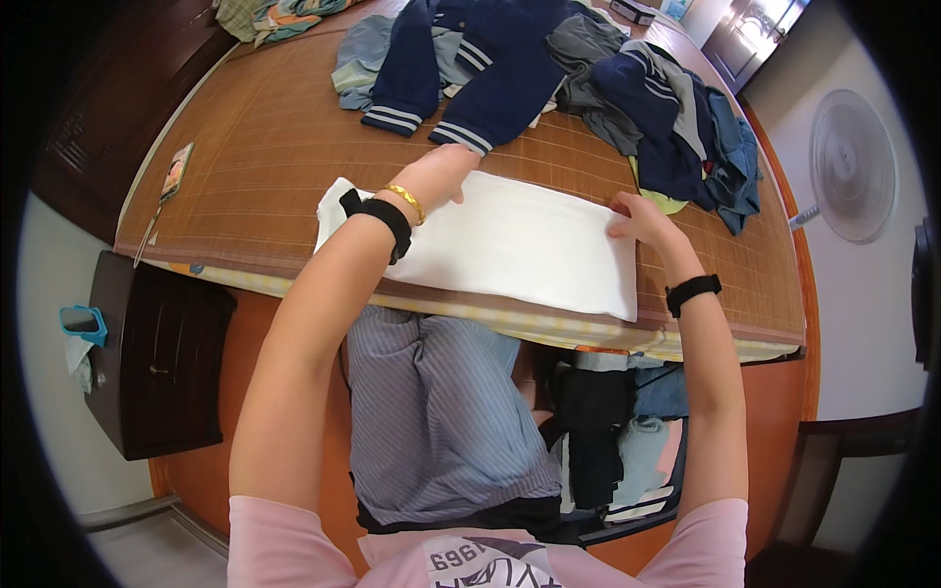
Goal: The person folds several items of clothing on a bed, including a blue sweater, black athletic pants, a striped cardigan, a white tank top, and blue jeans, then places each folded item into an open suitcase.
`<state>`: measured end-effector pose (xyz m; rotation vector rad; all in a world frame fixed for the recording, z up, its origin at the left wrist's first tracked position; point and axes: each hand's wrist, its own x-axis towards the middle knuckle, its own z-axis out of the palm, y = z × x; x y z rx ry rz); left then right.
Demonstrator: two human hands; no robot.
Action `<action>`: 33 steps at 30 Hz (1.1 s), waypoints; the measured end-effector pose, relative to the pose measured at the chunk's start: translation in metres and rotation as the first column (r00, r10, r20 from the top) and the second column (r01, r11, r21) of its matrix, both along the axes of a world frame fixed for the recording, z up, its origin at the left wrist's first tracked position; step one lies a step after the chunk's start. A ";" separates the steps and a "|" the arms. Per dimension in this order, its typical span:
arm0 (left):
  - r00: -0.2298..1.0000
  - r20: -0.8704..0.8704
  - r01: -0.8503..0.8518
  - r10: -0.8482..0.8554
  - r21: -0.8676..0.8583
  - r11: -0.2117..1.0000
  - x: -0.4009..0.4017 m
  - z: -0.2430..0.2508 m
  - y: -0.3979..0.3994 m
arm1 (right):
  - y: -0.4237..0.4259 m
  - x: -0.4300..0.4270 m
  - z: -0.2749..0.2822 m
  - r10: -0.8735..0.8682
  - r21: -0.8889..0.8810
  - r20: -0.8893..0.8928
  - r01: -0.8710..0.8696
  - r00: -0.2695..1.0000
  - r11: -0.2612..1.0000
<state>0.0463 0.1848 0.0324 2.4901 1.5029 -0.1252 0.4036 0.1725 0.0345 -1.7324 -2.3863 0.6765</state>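
A folded white cloth garment [514, 250] lies flat along the near edge of the bed, on a brown woven mat. My left hand [445, 173] rests at its far edge, beside the striped cuff of a navy jacket [507, 81]; its fingertips are partly hidden. At the garment's right end is my right hand [638, 218], with thumb and fingers at the far right corner. Whether the fingers pinch the cloth is not plain. The garment's left end shows behind my left wrist, somewhat uneven.
Loose clothes, among them grey cloth [588, 66] and denim [735, 162], lie across the bed's far side. A phone [176, 173] is at the left. Below the bed edge stands an open case of folded clothes [595, 419]. A dark cabinet [162, 353] and a fan [853, 165] flank the bed.
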 end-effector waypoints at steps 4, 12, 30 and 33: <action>0.975 -0.179 -0.157 0.132 -0.129 0.979 0.021 0.014 0.016 | 0.003 -0.008 0.008 0.007 -0.088 0.159 0.007 0.987 0.996; 0.994 -0.035 -0.100 0.100 -0.023 0.995 0.017 0.013 -0.004 | -0.012 0.007 -0.009 -0.009 0.095 0.046 0.005 0.999 0.995; 0.868 0.457 0.007 -0.197 0.385 0.923 -0.031 -0.019 -0.146 | -0.110 0.004 -0.017 -0.108 0.286 -0.284 0.192 0.953 0.939; 0.870 0.449 -0.008 -0.205 0.429 0.903 -0.034 -0.028 -0.147 | -0.102 -0.002 -0.017 -0.251 0.162 -0.375 0.329 0.892 0.930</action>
